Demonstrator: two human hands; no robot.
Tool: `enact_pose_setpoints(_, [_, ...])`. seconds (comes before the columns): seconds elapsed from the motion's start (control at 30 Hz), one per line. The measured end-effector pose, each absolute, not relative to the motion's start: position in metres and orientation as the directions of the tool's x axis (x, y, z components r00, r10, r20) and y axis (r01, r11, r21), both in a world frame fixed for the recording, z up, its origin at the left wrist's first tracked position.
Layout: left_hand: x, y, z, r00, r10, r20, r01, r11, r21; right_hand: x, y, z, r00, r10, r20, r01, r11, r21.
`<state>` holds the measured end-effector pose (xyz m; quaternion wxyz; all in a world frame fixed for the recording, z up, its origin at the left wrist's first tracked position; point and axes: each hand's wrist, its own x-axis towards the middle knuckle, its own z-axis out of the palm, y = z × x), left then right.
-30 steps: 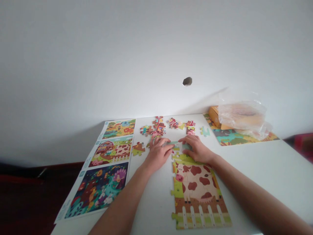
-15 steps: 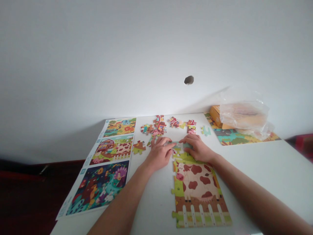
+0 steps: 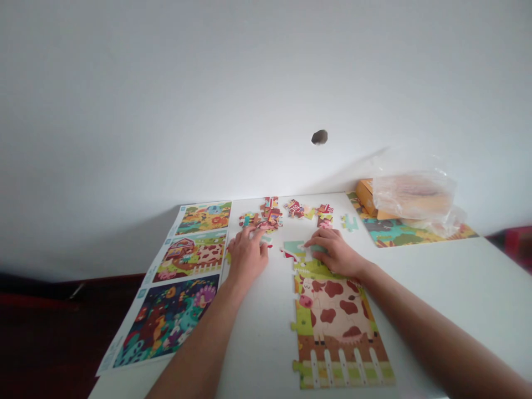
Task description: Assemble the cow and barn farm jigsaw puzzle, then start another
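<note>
A partly joined jigsaw puzzle (image 3: pixel 341 310) with a spotted cow and a white fence lies flat before me. At its top left corner sits a pale green puzzle piece (image 3: pixel 293 247) with a red edge. My right hand (image 3: pixel 336 252) rests on the puzzle's top edge, its fingers and thumb apart, covering part of it. To the left, my left hand (image 3: pixel 249 254) is spread over loose pieces, fingers apart. A pale green and red piece (image 3: pixel 266 239) shows by its fingertips. Beyond them lies a cluster of farm pieces (image 3: pixel 271 215); whether the fingertips touch these I cannot tell.
A picture sheet (image 3: pixel 195 252) with three printed scenes lies on the left. More loose pieces (image 3: pixel 296 208) lie near the wall, with a pale green piece (image 3: pixel 349 222) farther right. At the back right, a clear plastic bag (image 3: pixel 415 191) covers an orange box (image 3: pixel 366 195) on a printed board (image 3: pixel 386 235).
My left hand has left the puzzle's top corner and moved left to the loose pieces. The pale green corner piece is now uncovered. My right hand has stayed in place.
</note>
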<state>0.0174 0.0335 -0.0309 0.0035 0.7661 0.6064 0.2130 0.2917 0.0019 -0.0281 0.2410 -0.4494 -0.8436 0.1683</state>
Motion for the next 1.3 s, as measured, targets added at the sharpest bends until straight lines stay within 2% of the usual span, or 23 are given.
enact_pose_setpoints(0.23, [0.025,0.031,-0.033,0.318,0.903,0.288,0.888,-0.39,0.244,0.292,0.002,-0.029,-0.482,0.835,0.264,0.681,0.547,-0.486])
enact_pose_setpoints(0.3, [0.02,0.032,-0.028,0.269,0.912,0.308,0.904,-0.35,0.246,0.292,0.002,-0.03,-0.484,0.834,0.265,0.682,0.55,-0.482])
enact_pose_setpoints(0.43, [0.0,0.035,-0.016,0.027,0.93,0.366,0.972,-0.111,0.209,0.293,0.002,-0.031,-0.487,0.83,0.272,0.685,0.556,-0.471])
enact_pose_setpoints(0.53, [-0.009,0.034,-0.014,0.0,0.952,0.307,0.983,-0.056,0.176,0.293,0.001,-0.029,-0.492,0.826,0.275,0.682,0.562,-0.468])
enact_pose_setpoints(0.73, [-0.002,0.033,-0.027,0.075,0.959,0.272,0.965,-0.138,0.221,0.292,0.0,-0.028,-0.488,0.832,0.265,0.696,0.553,-0.458])
enact_pose_setpoints(0.83, [0.0,0.035,-0.028,0.122,0.95,0.288,0.937,-0.206,0.281,0.291,-0.002,-0.028,-0.492,0.825,0.278,0.707,0.565,-0.426])
enact_pose_setpoints(0.93, [-0.001,0.035,-0.024,0.302,0.89,0.341,0.846,-0.415,0.334,0.287,-0.004,-0.027,-0.518,0.799,0.306,0.702,0.602,-0.382])
enact_pose_setpoints(1.03, [-0.001,0.033,-0.021,0.494,0.816,0.301,0.749,-0.575,0.33,0.281,-0.006,-0.027,-0.546,0.78,0.307,0.692,0.626,-0.36])
enact_pose_setpoints(1.13, [0.001,0.031,-0.019,0.532,0.81,0.248,0.734,-0.587,0.342,0.279,-0.005,-0.03,-0.522,0.79,0.322,0.704,0.612,-0.36])
enact_pose_setpoints(1.3, [0.003,0.03,-0.02,0.549,0.799,0.245,0.721,-0.601,0.346,0.28,-0.002,-0.035,-0.468,0.814,0.344,0.721,0.577,-0.383])
